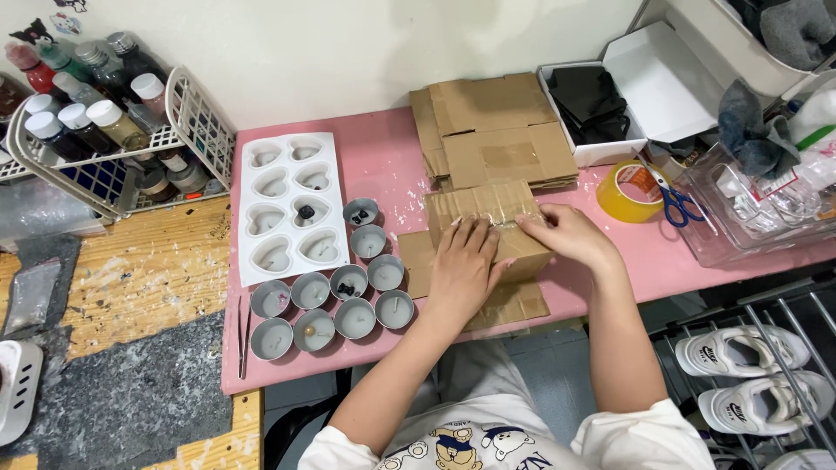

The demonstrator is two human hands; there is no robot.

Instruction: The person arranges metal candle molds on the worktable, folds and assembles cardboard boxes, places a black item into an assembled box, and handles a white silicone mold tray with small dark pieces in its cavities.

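Far left: white basket [205, 122] of capped bottles [104, 113]. Heart-cavity mould [292, 204] and round metal tealight cups [335, 300] on pink table [383, 165]. Centre: small taped cardboard box [488, 209] under left hand [461, 270], fingers flat and close together; right hand [562, 233] on top edge, fingertips seemingly pinching tape. Right: yellow tape roll [629, 191], blue scissors [677, 204].

Small taped cardboard box under both hands

The small brown cardboard box [492, 228], its top crossed by glossy clear tape, sits just right of the frame's centre on the pink counter [383, 165]. It rests on a flattened cardboard sheet [514, 305] that sticks out below and to its left. Both hands press flat on its top, partly hiding it.
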